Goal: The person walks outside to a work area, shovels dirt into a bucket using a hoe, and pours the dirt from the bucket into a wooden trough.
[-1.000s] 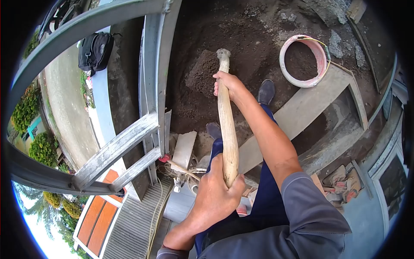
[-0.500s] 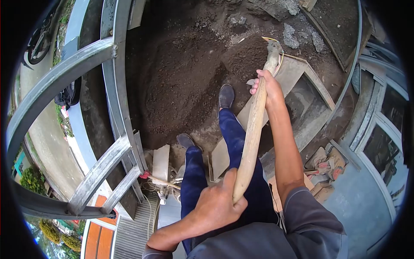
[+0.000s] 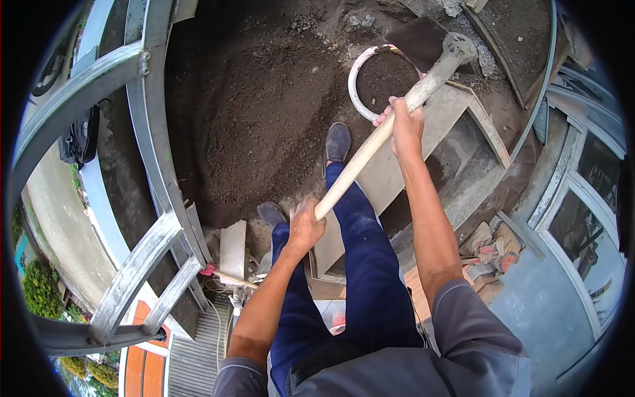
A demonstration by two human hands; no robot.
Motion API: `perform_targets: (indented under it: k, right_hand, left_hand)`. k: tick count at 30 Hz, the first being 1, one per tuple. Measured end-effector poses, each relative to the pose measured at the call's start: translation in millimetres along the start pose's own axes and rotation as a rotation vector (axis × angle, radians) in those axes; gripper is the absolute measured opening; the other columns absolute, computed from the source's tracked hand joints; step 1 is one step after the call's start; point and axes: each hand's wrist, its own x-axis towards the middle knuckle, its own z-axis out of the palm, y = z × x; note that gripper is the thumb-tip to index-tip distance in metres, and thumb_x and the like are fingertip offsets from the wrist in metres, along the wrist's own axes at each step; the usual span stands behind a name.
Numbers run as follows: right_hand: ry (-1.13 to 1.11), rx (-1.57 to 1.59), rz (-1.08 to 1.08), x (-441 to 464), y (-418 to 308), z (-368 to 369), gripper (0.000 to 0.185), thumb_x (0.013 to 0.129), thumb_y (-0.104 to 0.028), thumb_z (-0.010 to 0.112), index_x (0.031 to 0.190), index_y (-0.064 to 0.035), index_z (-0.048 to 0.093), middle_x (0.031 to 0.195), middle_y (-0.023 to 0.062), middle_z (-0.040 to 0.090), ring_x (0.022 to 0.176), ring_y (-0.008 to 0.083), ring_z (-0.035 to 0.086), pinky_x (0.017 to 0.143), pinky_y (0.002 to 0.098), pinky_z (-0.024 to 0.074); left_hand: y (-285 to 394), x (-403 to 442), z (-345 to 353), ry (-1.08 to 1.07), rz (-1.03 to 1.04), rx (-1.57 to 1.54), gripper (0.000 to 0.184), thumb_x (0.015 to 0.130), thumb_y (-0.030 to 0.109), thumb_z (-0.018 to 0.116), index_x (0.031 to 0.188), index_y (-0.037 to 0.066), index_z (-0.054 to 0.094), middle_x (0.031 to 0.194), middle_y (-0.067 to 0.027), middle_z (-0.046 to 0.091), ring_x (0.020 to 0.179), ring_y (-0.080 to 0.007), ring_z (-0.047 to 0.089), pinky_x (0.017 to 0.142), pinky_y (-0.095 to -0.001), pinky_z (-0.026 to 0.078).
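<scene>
A wooden-handled hoe (image 3: 366,157) is held slantwise, its butt end wrapped by the curled left hand (image 3: 306,226) and its shaft, farther up, by the curled right hand (image 3: 407,128); its dark blade (image 3: 415,40) is seen beside a soil-filled bucket (image 3: 357,86), contact being unclear

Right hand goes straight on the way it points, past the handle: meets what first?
Probably the white-rimmed bucket, just ahead of the right hand beyond the wooden handle it holds; depth is unclear, so it might pass above.

Building site: loose soil (image 3: 258,132), rubble (image 3: 487,61)
</scene>
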Motion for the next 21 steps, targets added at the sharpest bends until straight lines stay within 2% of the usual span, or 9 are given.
perform_targets:
  k: [2, 3, 5, 7, 9, 11, 15, 18, 21]
  right_hand:
    - [-0.059, 0.006, 0.006, -12.4, -15.2, 25.3, 0.026, 0.092, -0.014, 0.064, 0.106, 0.0017, 0.049, 0.075, 0.0107, 0.056, 0.052, 0.0202, 0.059, 0.048, 0.037, 0.0566]
    - [-0.086, 0.0, 0.05, -13.1, -18.5, 39.0, 0.026, 0.092, -0.015, 0.064, 0.106, 0.001, 0.049, 0.075, 0.0101, 0.057, 0.052, 0.0189, 0.058, 0.048, 0.0365, 0.0565]
    - [-0.12, -0.06, 0.06, -11.8, -17.7, 72.2, 0.025, 0.093, -0.018, 0.065, 0.105, -0.0006, 0.051, 0.076, 0.0083, 0.057, 0.056, 0.0176, 0.059, 0.05, 0.0355, 0.056]
    - [-0.171, -0.152, 0.08, 0.6, -1.2, 103.2, 0.026, 0.093, -0.019, 0.066, 0.106, -0.0022, 0.051, 0.076, 0.0062, 0.056, 0.056, 0.0158, 0.058, 0.049, 0.0341, 0.0547]
    - [-0.187, -0.228, 0.125, 12.3, 29.1, 133.1, 0.029, 0.092, -0.022, 0.068, 0.107, -0.0014, 0.054, 0.077, 0.0052, 0.057, 0.057, 0.0155, 0.058, 0.05, 0.0338, 0.055]
    - [-0.224, -0.288, 0.202, 22.7, 81.7, 155.8, 0.037, 0.091, -0.022, 0.066, 0.113, 0.0061, 0.056, 0.081, 0.0116, 0.062, 0.058, 0.0193, 0.063, 0.051, 0.0363, 0.0581]
    - [-0.252, -0.302, 0.514, -10.1, 199.1, 192.5, 0.031, 0.09, -0.02, 0.068, 0.105, 0.0069, 0.059, 0.077, 0.0128, 0.06, 0.056, 0.0239, 0.063, 0.051, 0.0412, 0.0586]
    - [-0.36, -0.273, 0.658, -34.2, 223.5, 214.5, 0.027, 0.088, -0.016, 0.071, 0.101, 0.0029, 0.057, 0.079, 0.0102, 0.056, 0.059, 0.022, 0.058, 0.052, 0.0408, 0.0564]
    - [-0.389, -0.188, 0.74, -39.4, 205.7, 213.9, 0.026, 0.089, -0.015, 0.072, 0.102, 0.0016, 0.057, 0.078, 0.0088, 0.055, 0.06, 0.0207, 0.058, 0.052, 0.0399, 0.0566]
  left_hand:
    - [7.6, -21.4, -21.3, -0.009, 0.045, -0.003, 0.035, 0.08, 0.011, 0.074, 0.111, 0.004, 0.061, 0.113, -0.0198, 0.065, 0.118, -0.0409, 0.058, 0.099, -0.0513, 0.043]
    - [9.6, -29.9, -27.5, -0.002, 0.052, -0.037, 0.032, 0.082, 0.011, 0.072, 0.109, 0.003, 0.059, 0.11, -0.0232, 0.066, 0.112, -0.0444, 0.062, 0.094, -0.0525, 0.046]
    - [33.2, -41.3, -46.4, -0.07, -0.135, -0.232, 0.03, 0.084, 0.014, 0.07, 0.108, 0.001, 0.058, 0.098, -0.0279, 0.068, 0.1, -0.0493, 0.065, 0.086, -0.0544, 0.051]
    - [38.2, -42.5, -48.9, -0.022, -0.136, -0.273, 0.03, 0.087, 0.018, 0.069, 0.106, 0.0, 0.056, 0.087, -0.0319, 0.067, 0.092, -0.0526, 0.066, 0.08, -0.0563, 0.052]
    - [37.2, -41.7, -53.8, 0.027, -0.201, -0.35, 0.03, 0.087, 0.02, 0.069, 0.105, 0.0, 0.055, 0.086, -0.033, 0.068, 0.092, -0.0529, 0.066, 0.08, -0.0561, 0.052]
    - [35.1, -44.8, -66.4, 0.057, -0.296, -0.366, 0.03, 0.087, 0.02, 0.068, 0.105, -0.001, 0.056, 0.087, -0.0331, 0.068, 0.092, -0.0534, 0.066, 0.081, -0.0556, 0.052]
    - [11.1, -75.6, -107.4, 0.098, -0.478, -0.278, 0.028, 0.087, 0.018, 0.065, 0.105, -0.002, 0.06, 0.088, -0.0318, 0.07, 0.091, -0.0512, 0.069, 0.079, -0.0539, 0.054]
    - [27.9, -86.3, -132.6, 0.14, -0.491, -0.294, 0.028, 0.086, 0.015, 0.065, 0.104, -0.007, 0.06, 0.085, -0.0338, 0.069, 0.085, -0.0505, 0.071, 0.076, -0.0513, 0.056]
    - [65.5, -92.8, -146.9, 0.108, -0.462, -0.266, 0.031, 0.086, 0.014, 0.064, 0.105, -0.009, 0.056, 0.081, -0.036, 0.068, 0.082, -0.0516, 0.07, 0.073, -0.0532, 0.057]
